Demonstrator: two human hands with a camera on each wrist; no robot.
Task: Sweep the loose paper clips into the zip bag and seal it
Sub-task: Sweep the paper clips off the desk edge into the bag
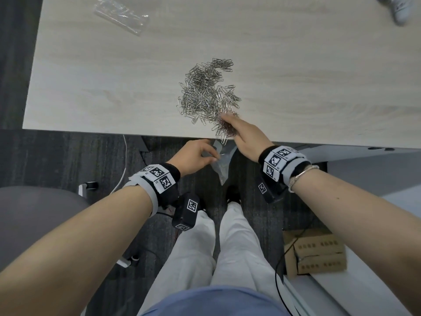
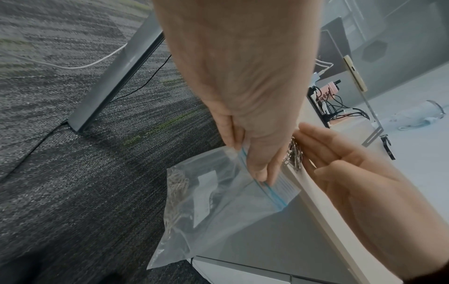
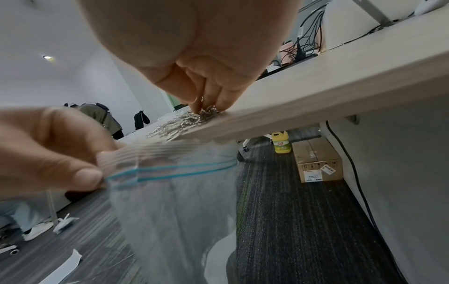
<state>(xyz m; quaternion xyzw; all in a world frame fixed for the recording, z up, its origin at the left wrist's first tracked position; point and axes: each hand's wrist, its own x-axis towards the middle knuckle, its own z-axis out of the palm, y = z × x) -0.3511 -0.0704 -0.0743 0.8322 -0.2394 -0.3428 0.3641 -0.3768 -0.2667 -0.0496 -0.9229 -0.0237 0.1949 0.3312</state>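
A heap of silver paper clips (image 1: pixel 207 94) lies on the pale wood table (image 1: pixel 91 87), trailing to its front edge. My right hand (image 1: pixel 227 124) rests on the nearest clips at that edge, fingers extended and pressed into them (image 3: pixel 206 110). Just below the edge my left hand (image 1: pixel 211 156) pinches the rim of a clear zip bag (image 1: pixel 222 165) with a blue seal line (image 2: pixel 272 192). The bag's mouth is held against the table edge (image 3: pixel 182 149). Some clips (image 2: pixel 175 192) sit in the bag's bottom. In the left wrist view the right hand's (image 2: pixel 340 163) palm faces the bag.
A second clear plastic bag (image 1: pixel 120 14) lies at the table's far left. On the floor are cardboard boxes (image 1: pixel 314 254), a yellow bottle (image 3: pixel 282 143) and cables. A grey chair (image 1: pixel 34 213) stands at my left. Someone's shoe (image 1: pixel 401 10) shows at the far right.
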